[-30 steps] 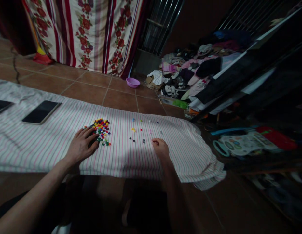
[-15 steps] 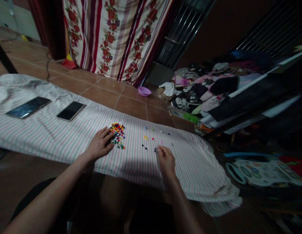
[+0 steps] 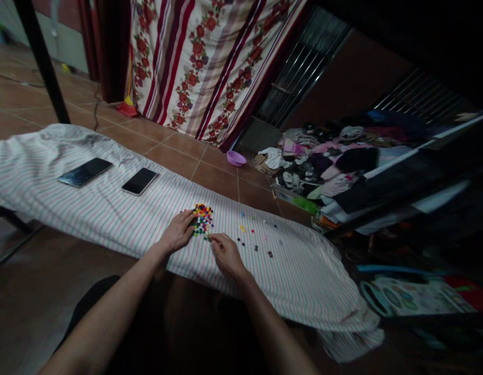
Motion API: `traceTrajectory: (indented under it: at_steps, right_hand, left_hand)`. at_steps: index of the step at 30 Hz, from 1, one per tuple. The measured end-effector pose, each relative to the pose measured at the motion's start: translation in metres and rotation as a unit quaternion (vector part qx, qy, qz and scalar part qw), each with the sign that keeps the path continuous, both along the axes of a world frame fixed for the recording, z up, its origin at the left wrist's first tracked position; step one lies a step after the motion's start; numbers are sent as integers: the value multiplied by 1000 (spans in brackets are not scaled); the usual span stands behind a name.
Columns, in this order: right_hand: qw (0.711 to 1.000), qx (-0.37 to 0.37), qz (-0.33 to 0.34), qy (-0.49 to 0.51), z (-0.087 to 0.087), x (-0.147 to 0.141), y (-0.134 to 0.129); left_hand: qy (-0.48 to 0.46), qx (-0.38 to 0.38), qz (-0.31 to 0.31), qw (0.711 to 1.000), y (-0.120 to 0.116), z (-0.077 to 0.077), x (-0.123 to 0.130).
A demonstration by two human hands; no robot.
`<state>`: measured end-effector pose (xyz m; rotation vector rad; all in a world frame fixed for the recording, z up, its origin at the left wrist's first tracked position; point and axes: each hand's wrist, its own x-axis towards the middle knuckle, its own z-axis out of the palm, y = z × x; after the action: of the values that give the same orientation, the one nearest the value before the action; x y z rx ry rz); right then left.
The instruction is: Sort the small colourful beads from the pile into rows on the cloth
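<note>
A pile of tiny multicoloured beads or blocks lies on a striped cloth. My left hand rests flat at the pile's left side, fingers stretched out and touching its edge. Thumb and fingertips of my right hand are pinched together at the pile's lower right edge, beside a green piece; whether they hold anything is too small to tell. To the right, small pieces lie apart by colour, among them yellow pieces, a red piece, black pieces and dark brown pieces.
Two dark-screened phones, a larger one and a smaller one, lie on the cloth at left. Beyond its far edge, a purple basin stands on the tiled floor. Heaped clothes fill the right background.
My right hand has moved left from the sorted pieces to the pile's edge. A dark brown pair now shows where that hand was. The camera view has shifted left.
</note>
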<state>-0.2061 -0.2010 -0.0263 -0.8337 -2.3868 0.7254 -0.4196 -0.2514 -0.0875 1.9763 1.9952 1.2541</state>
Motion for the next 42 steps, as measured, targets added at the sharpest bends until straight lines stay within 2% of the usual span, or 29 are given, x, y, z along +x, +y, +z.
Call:
traceTrajectory:
  at_steps: [9, 12, 15, 23, 29, 33, 35, 40, 42]
  right_hand:
    - [990, 19, -135, -20, -26, -39, 60]
    - [983, 16, -179, -41, -32, -50, 71]
    - [979, 4, -193, -66, -37, -55, 77]
    - [979, -23, -199, -32, -43, -49, 75]
    - [980, -59, -189, 28, -48, -48, 67]
    - [980, -93, -160, 79, -46, -52, 65]
    - [977, -96, -166, 94, -44, -51, 64]
    - [970, -71, -233, 25, -40, -43, 57]
    - [971, -67, -231, -5, -38, -42, 54]
  left_hand:
    - [-63, -9, 37, 997, -4, 0, -6]
    - [-56, -18, 47, 997, -2, 1, -7]
    - [-28, -24, 56, 998, -1, 1, -4]
    - [68, 16, 44, 997, 2, 1, -2]
    - [69, 34, 39, 996, 7, -3, -3]
    - [76, 27, 41, 996, 8, -5, -2]
    - [84, 19, 43, 995, 8, -6, -2]
    - [109, 10, 59, 992, 8, -6, 1]
    - [113, 6, 65, 991, 9, -6, 3]
